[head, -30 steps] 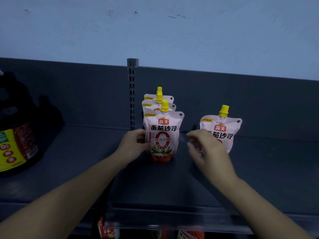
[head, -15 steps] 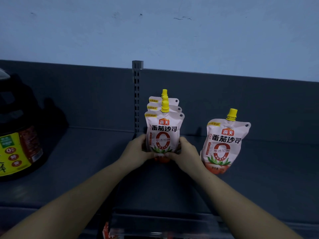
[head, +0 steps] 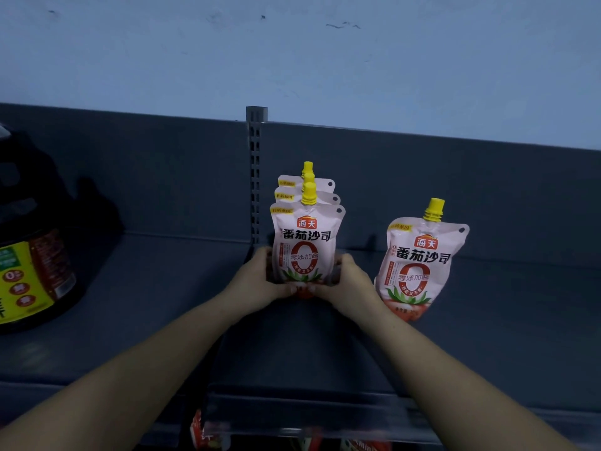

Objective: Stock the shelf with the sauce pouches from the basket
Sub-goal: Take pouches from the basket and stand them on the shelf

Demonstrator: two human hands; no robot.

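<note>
Three white sauce pouches with yellow caps stand in a row, one behind another, on the dark grey shelf [head: 325, 353]. The front pouch [head: 307, 245] is held at its base from both sides: my left hand [head: 260, 281] grips its left edge, my right hand [head: 349, 283] grips its right edge, thumbs meeting at the bottom front. A fourth, separate pouch [head: 419, 265] stands upright just right of my right hand, leaning slightly. The basket is out of view.
A large dark bottle with a yellow label [head: 32, 255] stands at the far left of the shelf. A slotted upright post [head: 256, 177] rises behind the pouch row. Red packets [head: 208, 434] show on the level below the shelf's front lip.
My right hand left the separate pouch on the right and came over to the front pouch's right side. Both hands now hold the front pouch's base.
</note>
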